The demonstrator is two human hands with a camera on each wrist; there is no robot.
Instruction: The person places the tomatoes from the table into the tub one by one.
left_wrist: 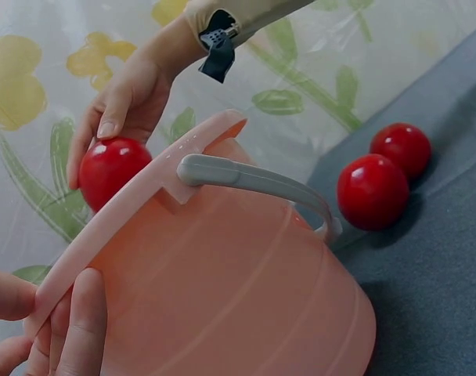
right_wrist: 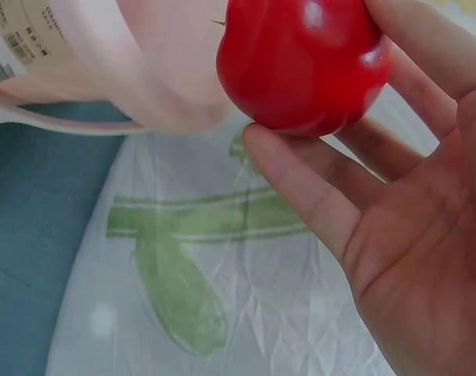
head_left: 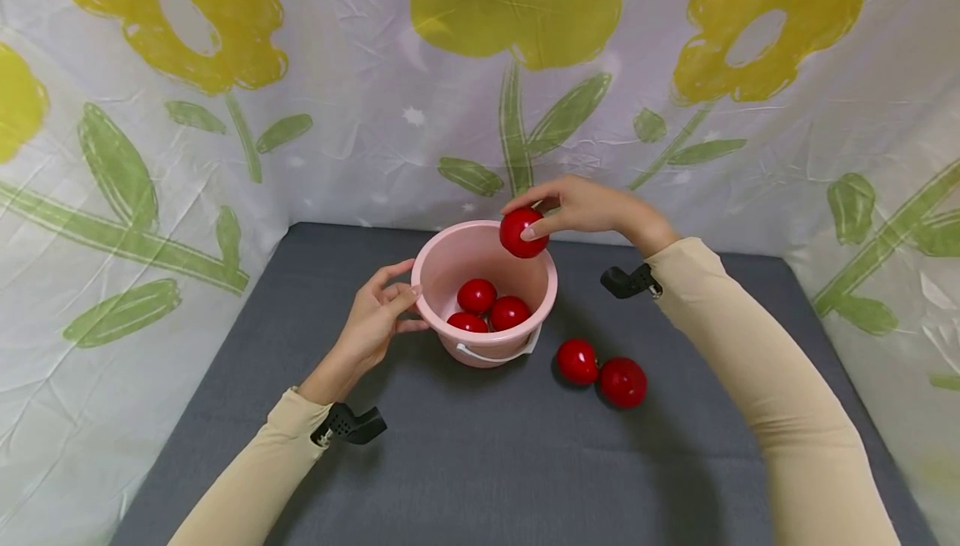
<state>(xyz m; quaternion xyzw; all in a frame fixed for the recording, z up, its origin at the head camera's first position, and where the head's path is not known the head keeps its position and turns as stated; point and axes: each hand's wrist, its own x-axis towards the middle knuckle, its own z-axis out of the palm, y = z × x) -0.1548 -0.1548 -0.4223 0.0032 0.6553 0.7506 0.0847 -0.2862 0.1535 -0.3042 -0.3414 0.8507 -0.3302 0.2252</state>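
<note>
A pink bucket (head_left: 484,279) stands upright on the dark grey table, with three glossy red apples (head_left: 510,313) inside. My left hand (head_left: 378,313) pinches its left rim between thumb and fingers, seen close up in the left wrist view. Above the far right rim, my right hand (head_left: 581,208) holds another red apple (head_left: 522,232) between thumb and fingertips. A thin stem sticks out of this apple in the right wrist view, where the bucket's rim (right_wrist: 136,86) appears beside it. The white handle (head_left: 495,356) hangs down the bucket's near side.
Two more red apples, one nearer the bucket (head_left: 577,362) and one farther right (head_left: 622,383), lie side by side on the table (head_left: 487,463). A pale cloth (head_left: 360,112) with yellow flowers hangs along the back and both sides.
</note>
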